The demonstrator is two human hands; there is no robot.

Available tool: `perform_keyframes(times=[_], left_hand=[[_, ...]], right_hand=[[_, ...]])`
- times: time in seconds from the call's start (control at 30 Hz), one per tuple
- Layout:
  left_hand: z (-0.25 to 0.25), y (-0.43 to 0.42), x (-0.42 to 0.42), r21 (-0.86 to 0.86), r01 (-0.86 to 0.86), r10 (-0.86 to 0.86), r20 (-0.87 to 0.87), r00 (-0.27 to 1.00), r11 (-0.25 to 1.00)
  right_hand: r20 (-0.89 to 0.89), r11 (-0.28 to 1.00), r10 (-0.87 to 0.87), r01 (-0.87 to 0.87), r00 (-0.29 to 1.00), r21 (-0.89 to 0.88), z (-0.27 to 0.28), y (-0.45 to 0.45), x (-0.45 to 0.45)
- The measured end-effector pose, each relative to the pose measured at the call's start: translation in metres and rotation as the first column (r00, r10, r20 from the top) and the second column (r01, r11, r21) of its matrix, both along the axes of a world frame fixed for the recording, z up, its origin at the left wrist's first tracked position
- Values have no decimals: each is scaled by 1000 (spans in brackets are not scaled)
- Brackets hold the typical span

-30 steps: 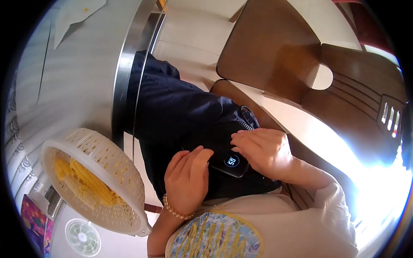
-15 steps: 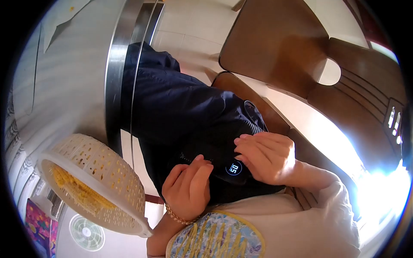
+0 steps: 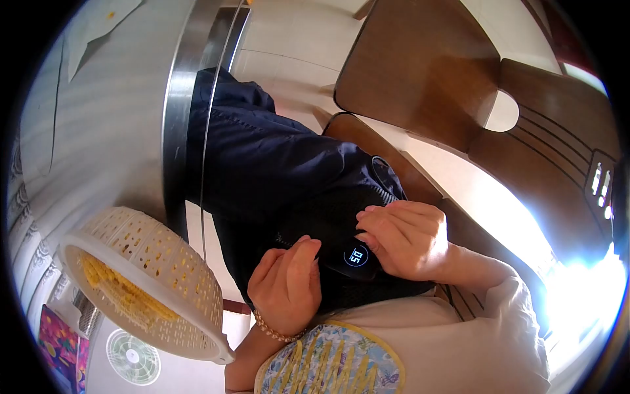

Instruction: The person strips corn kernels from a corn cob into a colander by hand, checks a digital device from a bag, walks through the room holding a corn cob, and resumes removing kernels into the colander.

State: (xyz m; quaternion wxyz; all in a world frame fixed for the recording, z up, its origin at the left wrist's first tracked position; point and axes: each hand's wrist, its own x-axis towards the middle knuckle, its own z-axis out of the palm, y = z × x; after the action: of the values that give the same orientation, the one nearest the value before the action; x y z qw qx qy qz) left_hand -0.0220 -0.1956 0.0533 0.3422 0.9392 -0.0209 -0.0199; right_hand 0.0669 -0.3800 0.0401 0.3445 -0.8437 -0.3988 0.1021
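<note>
A black device [image 3: 342,266] with a lit round display lies on the person's lap. Left of it is my left hand [image 3: 285,285], its fingers curled together and a beaded bracelet at the wrist; what the fingertips pinch, if anything, is too small to name. On the device's other side my right hand [image 3: 405,238] has its fingers bent and pressed together over the dark cloth, and its grip is hidden too. A cream colander [image 3: 164,269] with yellow corn [image 3: 125,292] inside stands tilted in view at the left.
A metal-edged table [image 3: 118,131] fills the left side, with a paper sheet [image 3: 95,33] on it. Brown wooden chairs [image 3: 420,72] stand at the upper right. A round fan [image 3: 133,356] shows at the lower left.
Since the first frame, the view has shifted slightly, and the colander sits a little lower and more to the left. Both hands keep nearly the same curled pose beside the device.
</note>
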Motion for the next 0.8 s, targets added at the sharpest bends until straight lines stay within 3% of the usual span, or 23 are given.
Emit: perform_keyframes(times=[0.8], left_hand=[[-2, 1, -1, -6, -5, 5, 47, 999, 1000]], right_hand=[[0, 1000, 11, -11, 1000, -27, 1, 1, 0]])
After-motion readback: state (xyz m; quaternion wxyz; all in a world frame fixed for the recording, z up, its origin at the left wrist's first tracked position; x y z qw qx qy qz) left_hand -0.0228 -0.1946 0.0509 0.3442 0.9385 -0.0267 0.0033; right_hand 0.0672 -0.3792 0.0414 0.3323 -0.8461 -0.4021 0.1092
